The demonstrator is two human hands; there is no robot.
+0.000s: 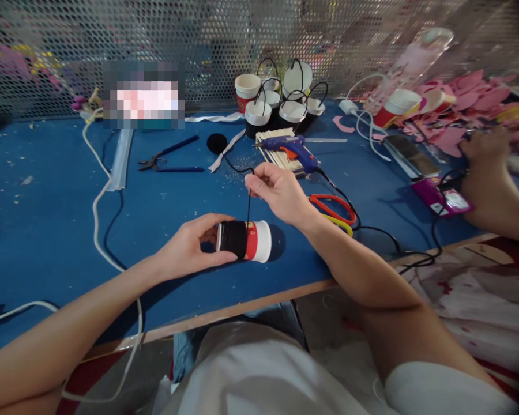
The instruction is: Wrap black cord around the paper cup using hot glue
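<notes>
My left hand point(190, 245) grips the bottom end of a paper cup point(247, 240) lying on its side above the blue table point(47, 202). The cup is red and white, with black cord wound round part of it. My right hand point(277, 193) pinches a strand of black cord point(248, 204) that runs straight down to the cup. The cord trails back over the table to a black spool point(217, 142).
A blue glue gun point(296, 150) lies on a stack of wooden sticks. Red and yellow scissors point(335, 210), pliers point(168, 161), finished cups with black handles point(281, 98), cables, pink paper shapes and another person's hand point(484, 147) at right.
</notes>
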